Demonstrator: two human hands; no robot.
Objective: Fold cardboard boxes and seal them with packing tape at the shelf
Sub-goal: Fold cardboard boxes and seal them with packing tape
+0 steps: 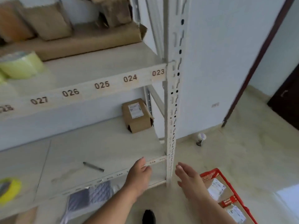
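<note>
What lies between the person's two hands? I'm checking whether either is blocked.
In the head view, the shelf's white upright post stands between the left hand and the right hand, with bare floor below. Neither hand holds anything.

Dark slim marker pen (93,166) lying flat on the lower board, at about eight o'clock. Red plastic mesh basket (233,189) on the floor at five o'clock, holding white-labelled parcels (216,189). Small white jar (201,139) standing on the floor at three o'clock, near the wall. Dark wooden door (289,101) at far two o'clock. Black shoe toe (148,216) at six.
</note>
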